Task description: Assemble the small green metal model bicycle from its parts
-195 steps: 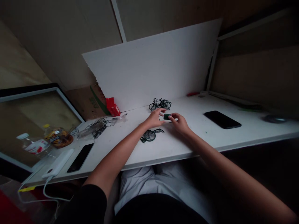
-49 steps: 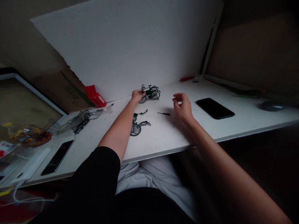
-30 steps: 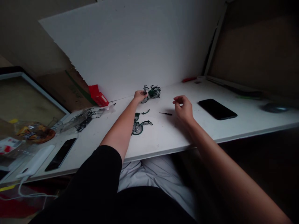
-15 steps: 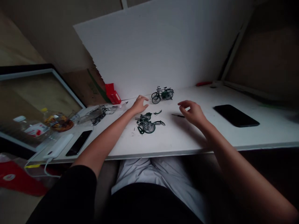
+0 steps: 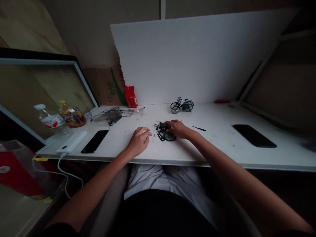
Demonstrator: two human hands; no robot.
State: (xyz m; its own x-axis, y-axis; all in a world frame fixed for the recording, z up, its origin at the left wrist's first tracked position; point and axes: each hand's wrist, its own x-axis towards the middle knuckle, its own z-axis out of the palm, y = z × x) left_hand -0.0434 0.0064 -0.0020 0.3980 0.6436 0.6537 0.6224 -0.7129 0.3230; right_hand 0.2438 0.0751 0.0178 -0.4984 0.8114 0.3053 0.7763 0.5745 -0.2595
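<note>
Loose dark green and black model bicycle parts (image 5: 163,136) lie in a small cluster near the middle of the white table, a spoked wheel among them. My right hand (image 5: 178,129) is over the right side of this cluster, its thumb and fingers bent in on the parts; what lies between the fingertips is hidden. Left of the cluster my left hand (image 5: 139,141) rests on the tabletop, fingers loosely curved and the thumb apart, holding nothing. Behind them a model bicycle (image 5: 182,105) stands upright. A thin dark screwdriver-like tool (image 5: 198,128) lies to the right.
A phone (image 5: 95,141), a white power bank (image 5: 72,142) with a cable and two bottles (image 5: 72,115) occupy the left side. Dark part frames (image 5: 111,116) and a red box (image 5: 131,97) are behind. A black phone-like slab (image 5: 254,135) lies far right.
My right hand has moved left and down onto the part cluster, uncovering the tool. My left hand has drawn back toward the near edge. The camera view has shifted.
</note>
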